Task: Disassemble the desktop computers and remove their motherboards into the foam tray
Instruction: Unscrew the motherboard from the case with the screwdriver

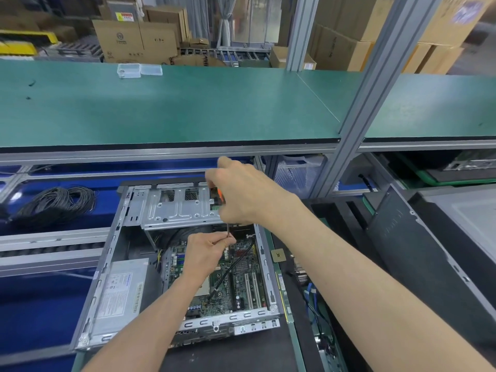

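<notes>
Fingers of the right hand [241, 194] curl round the orange handle of a screwdriver [219, 197], shaft pointing down. Left hand [206, 251] pinches the shaft near its tip, over the motherboard [236, 275]. Board sits inside the open computer case [112, 264], beside the grey power supply [120, 294]. Coiled black cable [53, 205] lies to the left.

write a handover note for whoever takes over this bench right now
Right hand grips the orange-handled screwdriver, held upright. Left hand pinches its shaft low, steadying the tip over the motherboard.
The open computer case lies flat with its side panel off; power supply and drive cage are in place.
Left: finish the screws, free the black cable across the board, lift the board out. No foam tray clearly seen.
</notes>
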Available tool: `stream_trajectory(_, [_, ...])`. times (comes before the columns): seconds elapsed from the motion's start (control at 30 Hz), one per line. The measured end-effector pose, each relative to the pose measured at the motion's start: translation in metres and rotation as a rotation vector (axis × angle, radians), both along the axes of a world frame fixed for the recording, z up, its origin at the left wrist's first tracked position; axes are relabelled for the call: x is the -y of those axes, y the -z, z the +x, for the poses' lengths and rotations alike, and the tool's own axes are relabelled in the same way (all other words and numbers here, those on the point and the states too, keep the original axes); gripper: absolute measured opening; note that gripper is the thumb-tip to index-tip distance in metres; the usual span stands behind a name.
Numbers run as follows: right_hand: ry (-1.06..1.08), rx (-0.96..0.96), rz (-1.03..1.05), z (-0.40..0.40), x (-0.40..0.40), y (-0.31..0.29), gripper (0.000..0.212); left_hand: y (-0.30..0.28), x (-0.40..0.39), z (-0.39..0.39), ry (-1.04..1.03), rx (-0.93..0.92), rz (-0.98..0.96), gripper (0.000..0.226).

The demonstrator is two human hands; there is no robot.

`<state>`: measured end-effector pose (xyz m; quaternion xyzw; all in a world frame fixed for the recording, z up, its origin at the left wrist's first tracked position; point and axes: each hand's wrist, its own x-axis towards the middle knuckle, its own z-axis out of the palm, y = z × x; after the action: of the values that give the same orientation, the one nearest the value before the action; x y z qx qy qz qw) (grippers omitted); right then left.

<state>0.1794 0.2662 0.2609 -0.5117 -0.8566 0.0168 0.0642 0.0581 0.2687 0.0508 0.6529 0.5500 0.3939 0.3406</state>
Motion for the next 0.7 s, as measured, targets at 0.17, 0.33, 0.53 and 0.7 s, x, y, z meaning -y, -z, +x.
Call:
stream_trajectory(0.17, [0.113,0.039,0.074,-0.003,-0.001,0.004,0.01,-0.001,0.0,0.004,-0.037,0.033,-0.025,0.012])
stream_trajectory(0.33, [-0.066,-0.091,-0.122,0.002,-0.001,-0.007,0.024,0.003,0.001,-0.001,0.009,-0.031,0.025,0.025])
stream_trajectory(0.53, [0.075,-0.205,-0.021,0.004,-0.004,0.012,0.037,0.0,-0.001,0.0,0.02,-0.036,-0.075,0.015])
stream_trajectory(0.7, [0.244,-0.627,0.003,0.009,0.004,0.06,0.028,-0.001,-0.002,-0.001,-0.022,-0.016,-0.079,0.021])
